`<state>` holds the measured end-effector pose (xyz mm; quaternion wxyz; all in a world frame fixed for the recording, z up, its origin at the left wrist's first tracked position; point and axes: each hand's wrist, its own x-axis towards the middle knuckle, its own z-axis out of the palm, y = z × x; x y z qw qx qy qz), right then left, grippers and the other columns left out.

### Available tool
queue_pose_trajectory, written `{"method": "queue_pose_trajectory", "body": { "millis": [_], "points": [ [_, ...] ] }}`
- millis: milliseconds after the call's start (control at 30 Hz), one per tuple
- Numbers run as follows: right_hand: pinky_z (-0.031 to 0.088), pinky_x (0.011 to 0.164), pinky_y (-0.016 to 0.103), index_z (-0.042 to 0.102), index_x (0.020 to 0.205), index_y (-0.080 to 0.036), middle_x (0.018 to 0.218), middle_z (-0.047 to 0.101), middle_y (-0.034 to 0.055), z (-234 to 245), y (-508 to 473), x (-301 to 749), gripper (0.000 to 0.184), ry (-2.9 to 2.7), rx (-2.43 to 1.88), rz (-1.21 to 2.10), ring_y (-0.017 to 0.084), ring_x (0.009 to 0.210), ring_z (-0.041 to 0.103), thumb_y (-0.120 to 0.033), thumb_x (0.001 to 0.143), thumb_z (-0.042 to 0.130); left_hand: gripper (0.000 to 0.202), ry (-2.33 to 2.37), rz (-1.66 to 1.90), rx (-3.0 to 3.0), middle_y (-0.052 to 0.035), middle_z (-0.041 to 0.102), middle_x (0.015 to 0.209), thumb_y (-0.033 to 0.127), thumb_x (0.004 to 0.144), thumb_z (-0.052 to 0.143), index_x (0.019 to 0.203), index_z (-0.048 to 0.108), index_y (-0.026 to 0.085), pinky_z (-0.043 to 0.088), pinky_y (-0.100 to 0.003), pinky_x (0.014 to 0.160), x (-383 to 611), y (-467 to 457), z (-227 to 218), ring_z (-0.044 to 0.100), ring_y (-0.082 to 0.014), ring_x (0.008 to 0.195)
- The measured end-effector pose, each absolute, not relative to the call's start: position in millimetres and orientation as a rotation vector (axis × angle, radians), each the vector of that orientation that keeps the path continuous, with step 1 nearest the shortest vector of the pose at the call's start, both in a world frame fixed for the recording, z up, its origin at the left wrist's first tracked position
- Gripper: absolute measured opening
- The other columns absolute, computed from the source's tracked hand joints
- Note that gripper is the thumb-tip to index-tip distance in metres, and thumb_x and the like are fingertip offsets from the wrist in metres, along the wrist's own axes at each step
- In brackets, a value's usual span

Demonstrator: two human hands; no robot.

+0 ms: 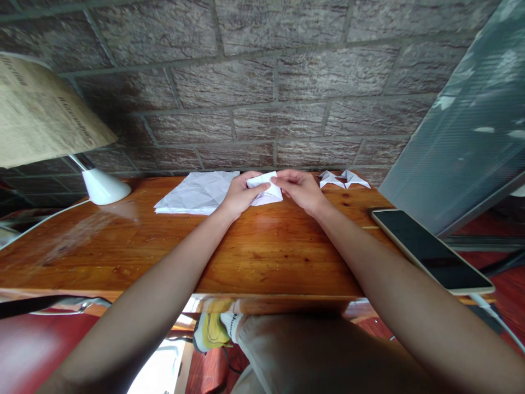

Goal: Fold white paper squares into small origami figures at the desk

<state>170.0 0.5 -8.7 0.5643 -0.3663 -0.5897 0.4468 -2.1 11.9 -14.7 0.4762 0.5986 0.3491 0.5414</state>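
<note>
1. Okay, so both my hands are busy with one small folded paper (268, 197), out in front of me over the far half of the wooden table (262, 262). Can't tell whether its lower edge rests on the wood or is just off it.

2. My left hand (241, 194) grips the left side, thumb laid flat across the front and the fingers mostly hidden behind. My right hand (298, 189) pinches near the upper right corner, thumb in front.

3. Step-wise, I'd call this mid-fold: creases already show on the piece, and it looks like I'm lining up or pressing a flap. Which flap exactly is too small to tell.

4. As I see it, the next move calls for the left thumb holding everything steady while the right fingertips square the edge and run the crease down firmly. Rush it and the layers could slip, I reckon.

5. Nearby: a stack of creased sheets (200, 191) just left of my left hand, and two folded pieces (331, 179) beyond my right.
</note>
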Motion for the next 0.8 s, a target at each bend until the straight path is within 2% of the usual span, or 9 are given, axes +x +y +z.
{"method": "queue_pose_trajectory", "body": {
  "millis": [233, 333, 400, 500, 600, 667, 733, 800],
  "points": [
    [0.034, 0.047, 0.022, 0.075, 0.084, -0.016, 0.057, 0.06, -0.004, -9.3, -0.8, 170.7, 0.04, -1.425, -0.901, 0.968, 0.008, 0.05, 0.045, -0.053, 0.069, 0.083, 0.03, 0.853, 1.287, 1.68, -0.0008, 0.07, 0.08, 0.032, 0.061, 0.086, 0.081, 0.072, 0.017, 0.045, -0.026, 0.073, -7.8, 10.9, -11.9, 0.06, -0.0146, 0.074],
    [0.036, 0.046, 0.022, 0.074, 0.078, -0.015, 0.055, 0.06, -0.0037, -9.3, 0.4, 170.7, 0.039, -1.44, -0.894, 0.983, 0.007, 0.047, 0.045, -0.051, 0.067, 0.085, 0.03, 0.848, 1.259, 1.712, -0.0017, 0.072, 0.084, 0.031, 0.061, 0.086, 0.084, 0.072, 0.017, 0.046, -0.027, 0.077, -7.4, 11.9, -14.4, 0.061, -0.0156, 0.078],
    [0.04, 0.047, 0.021, 0.072, 0.075, -0.015, 0.056, 0.062, -0.0024, -9.0, 1.1, 169.8, 0.036, -1.405, -0.9, 0.991, 0.007, 0.048, 0.049, -0.047, 0.067, 0.087, 0.039, 0.853, 1.277, 1.595, -0.0012, 0.071, 0.086, 0.032, 0.059, 0.088, 0.091, 0.072, 0.017, 0.047, -0.027, 0.077, -5.5, 13.4, -15.9, 0.062, -0.0156, 0.079],
    [0.049, 0.052, 0.021, 0.071, 0.077, -0.015, 0.061, 0.067, 0.0002, -8.5, 1.9, 168.0, 0.03, -1.278, -0.929, 1.035, 0.01, 0.054, 0.06, -0.039, 0.07, 0.088, 0.051, 0.83, 1.309, 1.308, -0.0012, 0.07, 0.088, 0.044, 0.059, 0.089, 0.097, 0.067, 0.02, 0.05, -0.027, 0.075, -2.8, 16.5, -14.2, 0.064, -0.0166, 0.081],
    [0.058, 0.06, 0.022, 0.068, 0.08, -0.015, 0.069, 0.072, 0.0029, -8.1, 1.7, 167.6, 0.023, -1.16, -0.964, 1.1, 0.013, 0.065, 0.07, -0.031, 0.076, 0.085, 0.056, 0.803, 1.294, 1.107, -0.0053, 0.071, 0.093, 0.068, 0.066, 0.077, 0.093, 0.064, 0.021, 0.053, -0.031, 0.077, -2.7, 18.4, -7.8, 0.068, -0.0212, 0.09],
    [0.061, 0.066, 0.024, 0.067, 0.082, -0.016, 0.073, 0.074, 0.004, -7.3, 0.8, 167.8, 0.018, -1.106, -0.966, 1.126, 0.015, 0.072, 0.074, -0.027, 0.08, 0.082, 0.06, 0.802, 1.294, 1.061, -0.0068, 0.071, 0.097, 0.074, 0.067, 0.073, 0.095, 0.063, 0.022, 0.054, -0.033, 0.079, -3.0, 17.2, -4.1, 0.07, -0.0236, 0.095],
    [0.063, 0.071, 0.025, 0.067, 0.083, -0.016, 0.076, 0.075, 0.0044, -6.2, -0.8, 167.7, 0.013, -1.058, -0.954, 1.153, 0.015, 0.076, 0.076, -0.022, 0.084, 0.078, 0.058, 0.766, 1.32, 1.108, -0.0048, 0.072, 0.101, 0.064, 0.063, 0.082, 0.1, 0.062, 0.024, 0.055, -0.033, 0.081, -2.4, 14.2, -3.5, 0.069, -0.0225, 0.097],
    [0.063, 0.074, 0.024, 0.066, 0.083, -0.016, 0.079, 0.076, 0.0044, -5.2, -2.8, 166.8, 0.009, -1.032, -0.942, 1.209, 0.014, 0.076, 0.076, -0.017, 0.088, 0.073, 0.066, 0.762, 1.36, 1.159, -0.0023, 0.072, 0.101, 0.039, 0.05, 0.095, 0.104, 0.062, 0.024, 0.054, -0.031, 0.082, -1.1, 10.9, -6.1, 0.069, -0.0197, 0.096]
  ]
}}
